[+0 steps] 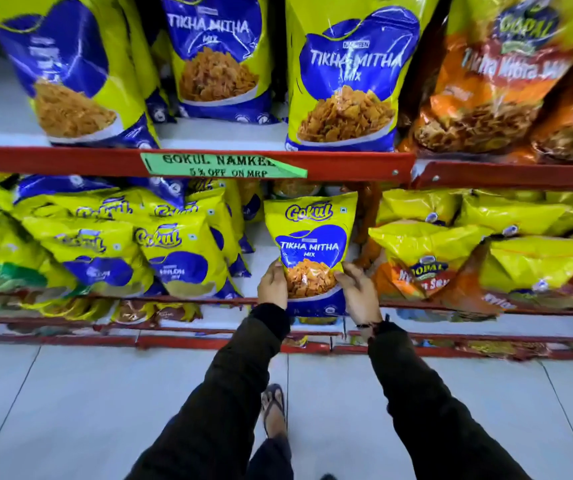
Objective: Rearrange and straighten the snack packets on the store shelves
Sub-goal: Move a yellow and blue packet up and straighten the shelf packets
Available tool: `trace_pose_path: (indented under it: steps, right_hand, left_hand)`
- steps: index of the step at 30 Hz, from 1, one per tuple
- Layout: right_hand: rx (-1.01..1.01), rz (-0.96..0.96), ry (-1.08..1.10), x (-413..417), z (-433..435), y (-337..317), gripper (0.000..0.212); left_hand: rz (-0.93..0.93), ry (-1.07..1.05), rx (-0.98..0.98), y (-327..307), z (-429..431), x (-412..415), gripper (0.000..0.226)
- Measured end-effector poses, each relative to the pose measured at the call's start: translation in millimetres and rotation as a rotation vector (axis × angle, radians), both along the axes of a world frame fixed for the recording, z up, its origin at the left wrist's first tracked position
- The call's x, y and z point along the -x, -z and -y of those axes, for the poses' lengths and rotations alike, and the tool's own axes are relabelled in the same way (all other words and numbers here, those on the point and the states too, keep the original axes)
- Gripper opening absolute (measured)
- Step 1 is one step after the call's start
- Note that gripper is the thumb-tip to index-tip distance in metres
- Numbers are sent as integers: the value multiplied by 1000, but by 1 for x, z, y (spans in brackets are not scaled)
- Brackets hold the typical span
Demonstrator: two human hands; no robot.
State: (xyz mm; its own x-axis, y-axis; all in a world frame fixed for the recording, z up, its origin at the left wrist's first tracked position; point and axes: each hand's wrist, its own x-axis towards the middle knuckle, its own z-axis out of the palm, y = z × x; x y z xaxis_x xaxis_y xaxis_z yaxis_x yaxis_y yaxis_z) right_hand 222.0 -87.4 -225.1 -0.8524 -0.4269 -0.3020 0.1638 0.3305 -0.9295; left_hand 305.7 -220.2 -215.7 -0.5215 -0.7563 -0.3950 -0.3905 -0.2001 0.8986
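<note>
On the left of the middle shelf (174, 299) the leaning Gokul packets (177, 251) slump sideways in a heap. Left hand (273, 284) and right hand (359, 292) each have a grip clenched on a lower edge of the Tikha Mitha packet (311, 247), held upright at the shelf's front. Right of it, the orange Gopal packets (427, 268) sag close, so I reckon sliding it in crooked could knock those over.
</note>
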Motion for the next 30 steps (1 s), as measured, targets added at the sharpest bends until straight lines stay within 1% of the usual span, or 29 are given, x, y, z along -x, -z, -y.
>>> trace_pose_path:
  steps: [3,8,12,15,17,20,25,28,30]
  right_hand:
    - [45,-51,-12,-26,-8,-23,42]
    - [154,-168,-82,-57,-6,-77,32]
    - [263,-303,-120,-72,11,-124,28]
    - [333,-342,-133,-68,30,-151,26]
    - [377,-396,-144,-61,47,-178,30]
    - [410,-502,-130,-41,80,-208,43]
    - [404,-546,-137,-9,131,-241,48]
    - [428,-573,-142,9,163,-242,52]
    - [399,-573,-141,23,183,-228,57]
  left_hand:
    - [-32,-56,38,-25,-13,-27,39]
    - [-165,-151,118,-72,-14,-64,39]
    - [-328,-241,218,-114,1,-77,37]
    - [-469,-245,253,-145,14,-78,32]
    - [-563,-241,296,-167,32,-70,31]
    - [-632,-252,340,-196,68,-50,37]
    - [-722,-175,460,-228,124,-18,38]
    - [-694,-167,422,-233,156,2,36]
    - [-665,-160,382,-228,175,11,35]
